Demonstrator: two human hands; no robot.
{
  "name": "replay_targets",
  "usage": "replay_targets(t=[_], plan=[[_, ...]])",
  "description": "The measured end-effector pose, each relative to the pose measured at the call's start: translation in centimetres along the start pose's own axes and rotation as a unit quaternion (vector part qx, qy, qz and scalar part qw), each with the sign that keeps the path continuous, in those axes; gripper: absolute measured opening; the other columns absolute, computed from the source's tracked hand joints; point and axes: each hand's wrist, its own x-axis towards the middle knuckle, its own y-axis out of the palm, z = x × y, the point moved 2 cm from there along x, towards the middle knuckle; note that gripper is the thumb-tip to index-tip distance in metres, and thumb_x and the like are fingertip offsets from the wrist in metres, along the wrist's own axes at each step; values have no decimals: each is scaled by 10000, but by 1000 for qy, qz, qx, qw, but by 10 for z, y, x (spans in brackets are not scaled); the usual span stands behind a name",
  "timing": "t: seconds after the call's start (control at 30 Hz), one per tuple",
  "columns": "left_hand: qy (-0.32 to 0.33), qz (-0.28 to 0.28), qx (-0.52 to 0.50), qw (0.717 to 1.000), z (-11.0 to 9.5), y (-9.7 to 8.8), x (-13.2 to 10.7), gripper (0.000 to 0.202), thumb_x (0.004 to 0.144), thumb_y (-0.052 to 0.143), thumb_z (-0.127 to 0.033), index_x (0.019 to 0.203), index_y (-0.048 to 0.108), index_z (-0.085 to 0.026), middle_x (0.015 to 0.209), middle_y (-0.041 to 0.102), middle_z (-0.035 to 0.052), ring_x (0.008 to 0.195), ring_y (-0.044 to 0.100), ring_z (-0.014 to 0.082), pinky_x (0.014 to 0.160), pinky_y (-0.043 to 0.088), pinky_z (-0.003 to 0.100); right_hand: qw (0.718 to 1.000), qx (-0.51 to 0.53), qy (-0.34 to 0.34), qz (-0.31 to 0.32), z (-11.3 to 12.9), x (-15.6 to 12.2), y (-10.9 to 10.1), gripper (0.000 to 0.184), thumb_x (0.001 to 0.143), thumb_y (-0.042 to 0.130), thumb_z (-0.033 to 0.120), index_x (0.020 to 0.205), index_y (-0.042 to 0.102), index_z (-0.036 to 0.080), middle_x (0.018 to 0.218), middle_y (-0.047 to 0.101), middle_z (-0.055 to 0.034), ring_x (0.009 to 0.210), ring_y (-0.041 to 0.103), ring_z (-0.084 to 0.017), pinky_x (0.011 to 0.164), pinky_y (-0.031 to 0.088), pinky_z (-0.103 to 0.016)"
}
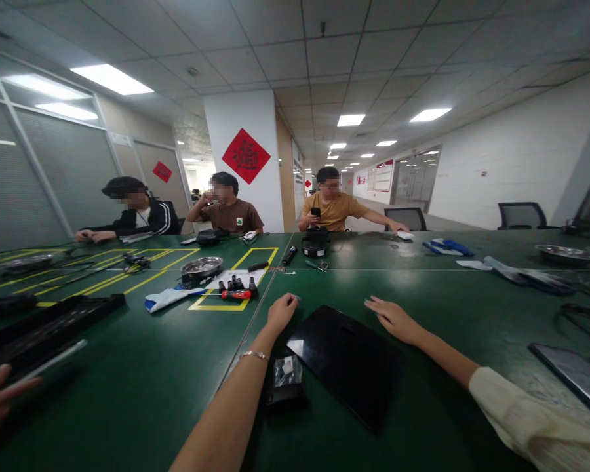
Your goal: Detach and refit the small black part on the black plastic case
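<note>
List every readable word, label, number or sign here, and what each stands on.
None can be quoted.
Large red diamond on pillar: characters too blurred.
Small red diamond: blurred.
Wall posters: too small.
Paper on table: marks unreadable.
Shirt patch: too small.

One black panel (349, 367), three metal bowls (204, 270)

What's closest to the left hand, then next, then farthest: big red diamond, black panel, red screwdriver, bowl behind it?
In the head view, from the left hand:
1. Black panel: just right
2. Red screwdriver: left
3. Bowl: farther left, behind
4. Big red diamond: far back, on the pillar
</note>
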Motion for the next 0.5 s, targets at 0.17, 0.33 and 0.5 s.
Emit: replay_targets(t=[0.17,0.33,0.5], plan=[[-1,-3,5,1000,2,0,0,197,818,462,-318,834,633,-222,893,669,6,825,593,163,687,414,238,999,27,-34,28,21,0,-1,399,907,352,249,1279,493,212,1308,490,-43,1265,370,-213,1035,332,-441],[12,-24,-39,999,4,-2,3,188,813,453,-283,810,622,-203,876,663,11,812,583,151,684,412,231,996,46,-42,57,31,-1,-7,388,921,345,273,1269,507,215,1300,498,-48,1245,400,-209,1034,342,-421],[26,-67,-97,993,3,-6,1,155,800,445,-246,776,587,-189,750,623,2,728,558,145,667,406,245,990,88,-57,95,47,-2,-14,373,922,357,279,1248,530,227,1290,508,-50,1216,438,-198,1033,345,-392]])
